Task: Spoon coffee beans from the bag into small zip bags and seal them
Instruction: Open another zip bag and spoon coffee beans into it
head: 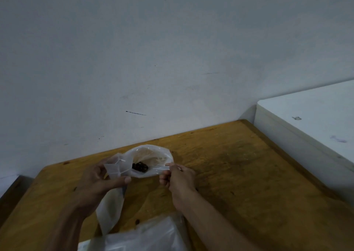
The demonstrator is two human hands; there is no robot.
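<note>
A translucent plastic bag [153,155] lies open on the wooden table [239,164], with a small heap of dark coffee beans [140,167] inside its mouth. My left hand [95,181] holds a small clear zip bag [115,169] at the big bag's left rim, thumb stretched out beneath it. My right hand [178,178] pinches the handle of a clear plastic spoon [160,168] that points left toward the beans.
More clear plastic bags [138,237] lie at the table's near edge, and a long strip of plastic [110,210] hangs below my left hand. A white cabinet [306,128] stands to the right of the table. A plain wall rises behind.
</note>
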